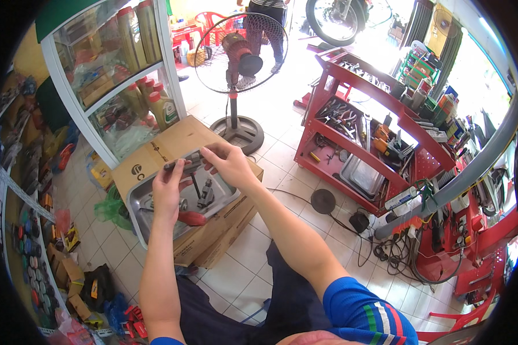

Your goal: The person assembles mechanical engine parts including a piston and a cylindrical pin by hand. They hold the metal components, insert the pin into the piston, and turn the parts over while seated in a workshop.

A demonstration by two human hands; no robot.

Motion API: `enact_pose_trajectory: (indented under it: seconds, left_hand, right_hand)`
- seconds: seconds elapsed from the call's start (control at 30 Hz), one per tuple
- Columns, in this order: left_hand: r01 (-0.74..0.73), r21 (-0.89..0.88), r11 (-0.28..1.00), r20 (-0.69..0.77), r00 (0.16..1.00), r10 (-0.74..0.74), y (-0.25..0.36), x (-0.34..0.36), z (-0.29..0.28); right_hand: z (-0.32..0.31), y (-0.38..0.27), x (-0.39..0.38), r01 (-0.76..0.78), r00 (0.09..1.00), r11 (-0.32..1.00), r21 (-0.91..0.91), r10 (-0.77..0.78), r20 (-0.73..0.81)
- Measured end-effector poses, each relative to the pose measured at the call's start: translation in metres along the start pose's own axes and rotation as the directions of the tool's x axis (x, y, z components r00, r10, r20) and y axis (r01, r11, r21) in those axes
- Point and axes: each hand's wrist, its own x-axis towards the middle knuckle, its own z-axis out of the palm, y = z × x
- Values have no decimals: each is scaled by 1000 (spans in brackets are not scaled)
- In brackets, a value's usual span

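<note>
1. I'm on the head view now: two bare hands, the left hand (169,187) and the right hand (227,163), work over one metal tray (138,215).
2. The dark metal bar (183,165), just one, is up above the tray. Left fingers grip one end; the right fingers gather narrowly at the other, though whether they pinch it, I cannot tell.
3. Step in hand, as I judge it: two-handed handling of that bar.
4. Next move, I'd say, calls for a steady left hold and fine fingertip control on the right.
5. Counting: one red handle (191,218) at the tray's near side, one grey metal fitting (205,194), one thin dark rod (195,185) below the bar, perhaps joined to it. Smaller bits are too hidden to count.
6. Around: at least one cardboard box (184,133) underneath, one standing fan (242,61), one red tool cart (331,165).
</note>
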Motion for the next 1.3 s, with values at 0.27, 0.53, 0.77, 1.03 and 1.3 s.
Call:
enact_pose_trajectory:
  seconds: [0.27,0.53,0.77,1.03,1.3]
  left_hand:
    - [-15,3,1000,1,1000,15,1,0,-3]
    - [-14,14,1000,5,1000,14,-3,1,-3]
    - [-20,-2,1000,2,1000,20,-2,1,-3]
    - [-21,19,1000,-6,1000,21,-3,2,-3]
    - [-8,12,1000,-8,1000,9,0,0,-1]
  right_hand:
    - [-2,1,2,-60,998,998,35,60,-18]
    - [-7,12,7,-13,999,999,-37,14,36]
    - [-4,5,4,-37,999,998,-52,38,22]
    - [-5,8,5,-25,999,997,-74,28,46]
    - [-4,2,1,-14,1000,997,-81,15,15]
